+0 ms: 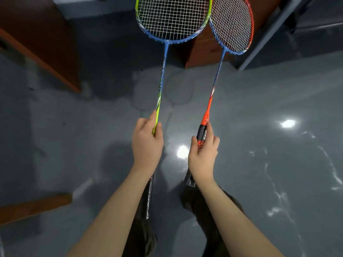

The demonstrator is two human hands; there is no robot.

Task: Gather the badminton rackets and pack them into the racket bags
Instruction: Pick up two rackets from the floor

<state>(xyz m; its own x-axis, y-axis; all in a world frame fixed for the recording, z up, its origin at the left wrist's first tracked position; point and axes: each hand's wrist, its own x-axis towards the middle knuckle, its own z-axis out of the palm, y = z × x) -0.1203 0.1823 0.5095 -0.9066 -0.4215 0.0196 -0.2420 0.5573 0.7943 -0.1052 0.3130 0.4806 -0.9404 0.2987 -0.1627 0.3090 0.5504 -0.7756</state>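
My left hand (146,143) grips a green-and-blue badminton racket (163,71) where the shaft meets the handle; its dark handle runs back under my forearm. My right hand (203,154) grips an orange-and-blue racket (217,75) at the top of its black handle. Both rackets point away from me over the floor, and their strung heads overlap at the top of the view. No racket bag is visible.
The floor (269,101) is glossy grey with bright light reflections. A brown wooden furniture panel (42,43) stands at the far left, another brown piece (202,51) behind the racket heads, and a wooden edge (35,206) at the lower left. My legs show below.
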